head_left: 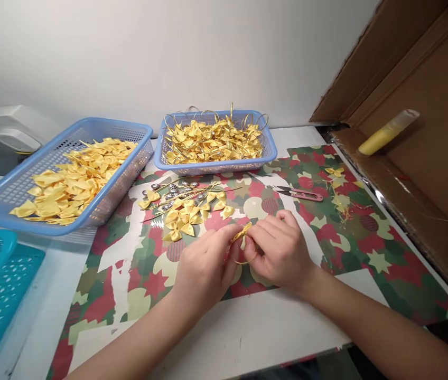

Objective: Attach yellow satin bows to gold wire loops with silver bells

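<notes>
Over the patterned sheet (402, 248), the left hand (208, 258) and right hand (281, 250) pinch a yellow ribbon piece (242, 231) in nearly closed fingers that partly hide it, the gold loop's (245, 262) ends obscured, the teal basket (29, 264) cut off leftward.

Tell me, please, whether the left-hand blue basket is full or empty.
Partly full: in the blue basket, yellow ribbon bows lie heaped, but bare mesh shows along its far left side.
</notes>
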A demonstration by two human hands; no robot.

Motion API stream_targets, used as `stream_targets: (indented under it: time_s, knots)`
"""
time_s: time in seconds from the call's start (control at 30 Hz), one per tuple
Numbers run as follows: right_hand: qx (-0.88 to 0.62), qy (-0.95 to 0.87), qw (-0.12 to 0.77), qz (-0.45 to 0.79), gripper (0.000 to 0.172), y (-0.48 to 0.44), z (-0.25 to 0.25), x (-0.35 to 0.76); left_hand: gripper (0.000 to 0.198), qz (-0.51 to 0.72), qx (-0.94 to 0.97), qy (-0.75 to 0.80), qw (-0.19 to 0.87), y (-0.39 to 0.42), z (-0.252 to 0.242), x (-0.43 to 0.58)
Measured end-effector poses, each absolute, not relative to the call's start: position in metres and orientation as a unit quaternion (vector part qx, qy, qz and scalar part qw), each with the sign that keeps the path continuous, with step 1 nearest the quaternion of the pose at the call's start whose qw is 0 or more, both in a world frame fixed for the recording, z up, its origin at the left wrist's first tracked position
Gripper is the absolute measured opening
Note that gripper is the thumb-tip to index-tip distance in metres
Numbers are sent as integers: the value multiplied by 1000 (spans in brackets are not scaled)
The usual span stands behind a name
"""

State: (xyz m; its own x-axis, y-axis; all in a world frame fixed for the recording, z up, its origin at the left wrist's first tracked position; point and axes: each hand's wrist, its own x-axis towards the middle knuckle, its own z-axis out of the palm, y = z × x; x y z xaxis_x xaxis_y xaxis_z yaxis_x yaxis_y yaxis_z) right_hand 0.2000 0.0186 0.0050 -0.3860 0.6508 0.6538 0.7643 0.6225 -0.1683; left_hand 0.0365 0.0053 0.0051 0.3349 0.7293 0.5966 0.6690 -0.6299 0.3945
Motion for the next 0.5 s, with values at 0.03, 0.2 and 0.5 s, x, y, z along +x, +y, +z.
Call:
stream_targets:
  time_s: [0.03, 0.2, 0.5]
  knots:
    - [-427, -830, 353, -72, 27, 19, 4, 200, 15, 382, 814, 436, 47, 5, 6, 37]
    - [-419, -820, 389, 13, 26, 20, 2, 202, 7, 361, 782, 487, 145, 4, 11, 39]
    - [-406, -798, 431, 114, 25, 20, 5, 206, 7, 378, 714, 508, 300, 7, 18, 35]
